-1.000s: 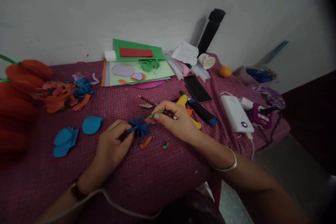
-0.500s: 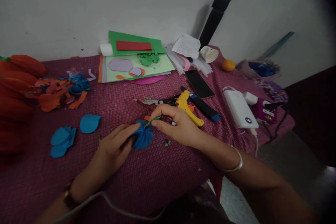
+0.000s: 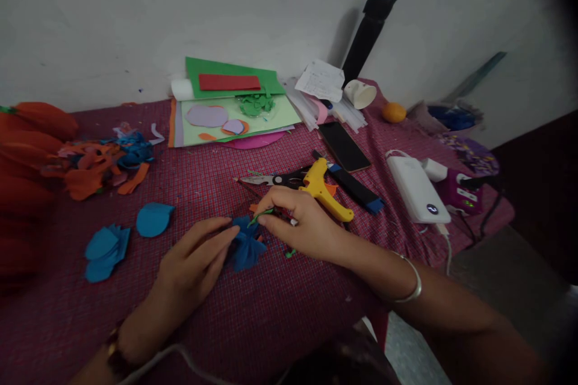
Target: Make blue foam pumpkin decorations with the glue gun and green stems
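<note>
A blue paper or foam flower with ruffled petals is in the middle, just above the checked cloth. My left hand has its fingers closed at the flower's left side. My right hand pinches a thin green strip between thumb and forefinger, its end lying against the top of the flower. Left of my hands lie a single blue petal and a small stack of blue petals. Behind my right hand are scissors and a yellow glue gun.
Orange flowers and colored scraps fill the left. Foam sheets lie at the back by the wall. To the right are a phone, a blue-black cutter, an orange fruit and a cabled white power bank.
The view has shifted slightly. The flower has turned a little and sits slightly lower between my hands. Both hands keep nearly the same place, the green strip still in the right.
</note>
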`<action>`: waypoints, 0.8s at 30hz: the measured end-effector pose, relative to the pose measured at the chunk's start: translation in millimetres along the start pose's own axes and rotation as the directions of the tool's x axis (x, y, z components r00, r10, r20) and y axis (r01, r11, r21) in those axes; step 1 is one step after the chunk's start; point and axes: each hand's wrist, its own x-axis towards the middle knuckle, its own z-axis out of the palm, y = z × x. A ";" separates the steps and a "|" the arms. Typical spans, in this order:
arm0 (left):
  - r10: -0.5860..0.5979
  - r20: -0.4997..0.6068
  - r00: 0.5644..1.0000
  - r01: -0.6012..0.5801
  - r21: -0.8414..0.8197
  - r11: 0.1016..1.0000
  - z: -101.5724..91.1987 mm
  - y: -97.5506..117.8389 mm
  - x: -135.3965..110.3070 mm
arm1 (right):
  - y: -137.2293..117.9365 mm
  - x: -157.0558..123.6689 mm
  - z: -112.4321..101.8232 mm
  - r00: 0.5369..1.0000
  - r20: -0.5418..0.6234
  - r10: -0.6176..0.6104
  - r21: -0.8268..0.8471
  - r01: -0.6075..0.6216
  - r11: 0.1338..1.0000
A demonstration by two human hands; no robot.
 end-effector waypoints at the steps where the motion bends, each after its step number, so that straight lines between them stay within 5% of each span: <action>1: 0.004 0.012 1.000 -0.005 0.016 1.000 0.2 -1.6 -2.8 | 0.0 0.1 0.2 1.000 0.002 -0.001 -0.003 0.001 1.000; 24: 0.084 0.065 0.994 -0.084 -0.008 0.996 -3.1 -10.6 -16.6 | 2.0 -1.6 10.2 0.997 0.013 -0.070 -0.035 0.070 0.997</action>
